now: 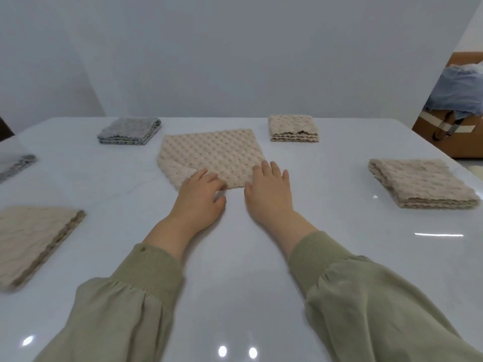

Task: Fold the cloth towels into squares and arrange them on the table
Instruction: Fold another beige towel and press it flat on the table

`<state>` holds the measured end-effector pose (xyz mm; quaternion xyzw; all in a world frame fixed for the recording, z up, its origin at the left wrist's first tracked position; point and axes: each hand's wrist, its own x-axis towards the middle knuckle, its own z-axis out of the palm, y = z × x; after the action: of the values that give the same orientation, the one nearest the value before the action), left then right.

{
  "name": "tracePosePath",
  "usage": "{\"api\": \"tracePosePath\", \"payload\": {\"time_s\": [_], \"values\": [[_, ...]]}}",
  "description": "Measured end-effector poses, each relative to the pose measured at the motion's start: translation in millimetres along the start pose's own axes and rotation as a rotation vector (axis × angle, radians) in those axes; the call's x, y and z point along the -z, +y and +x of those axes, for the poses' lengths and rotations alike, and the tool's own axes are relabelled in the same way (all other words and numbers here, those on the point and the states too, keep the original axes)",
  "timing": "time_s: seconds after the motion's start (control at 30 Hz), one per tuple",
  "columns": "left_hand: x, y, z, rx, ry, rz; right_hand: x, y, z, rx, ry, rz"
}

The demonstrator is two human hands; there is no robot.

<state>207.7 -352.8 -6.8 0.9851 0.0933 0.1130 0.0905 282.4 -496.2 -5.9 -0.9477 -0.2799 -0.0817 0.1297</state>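
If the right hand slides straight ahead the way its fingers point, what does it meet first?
The spread beige towel: the right hand touches its near right corner and would ride across it. The folded beige towel beyond probably lies right of that line, though depth is unclear.

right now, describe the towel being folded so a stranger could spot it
On the white table, look at the middle, where the left hand and right hand rest. That beige towel lies thin and flat; its neighbours are thick folded squares.
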Motion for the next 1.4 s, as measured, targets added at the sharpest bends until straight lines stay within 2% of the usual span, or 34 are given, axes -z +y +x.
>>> {"api": "tracePosePath", "payload": {"time_s": [0.13, 0.2, 0.43, 0.7, 0.97, 1.03, 1.07, 1.13, 1.17, 1.2, 1.3, 1.33, 1.4], "values": [[4, -31, -1, 0.206, 0.014, 0.029, -12, -20, 12, 0.014, -0.030, 0.000], [5, -35, -1, 0.240, 0.028, -0.001, -9, -22, 15, 0.020, -0.030, -0.034], [11, -21, -14, 0.111, 0.125, -0.058, 8, -17, 0, 0.056, 0.044, -0.141], [23, -5, -30, 0.060, 0.092, -0.147, 26, -17, -31, -0.095, 0.045, -0.286], [27, 8, -52, -0.113, 0.008, -0.170, 57, -2, -50, -0.232, -0.144, -0.053], [28, 10, -56, -0.136, -0.025, -0.204, 57, -2, -51, -0.183, -0.052, -0.115], [30, 12, -57, -0.117, -0.028, -0.246, 54, -3, -50, -0.121, 0.084, -0.131], [32, 14, -57, -0.048, 0.000, -0.330, 42, -6, -47, 0.019, 0.335, -0.006], [32, 15, -57, -0.007, 0.020, -0.357, 36, -8, -45, 0.085, 0.359, 0.072], [31, 17, -56, 0.035, 0.031, -0.372, 30, -9, -43, 0.145, 0.279, 0.097], [27, 25, -57, 0.142, 0.035, -0.357, 10, -8, -41, 0.173, -0.157, 0.022], [25, 26, -56, 0.165, 0.043, -0.324, 9, -7, -40, 0.158, -0.231, 0.025], [23, 29, -55, 0.195, 0.070, -0.241, 8, -5, -38, 0.151, -0.265, 0.055]]}}
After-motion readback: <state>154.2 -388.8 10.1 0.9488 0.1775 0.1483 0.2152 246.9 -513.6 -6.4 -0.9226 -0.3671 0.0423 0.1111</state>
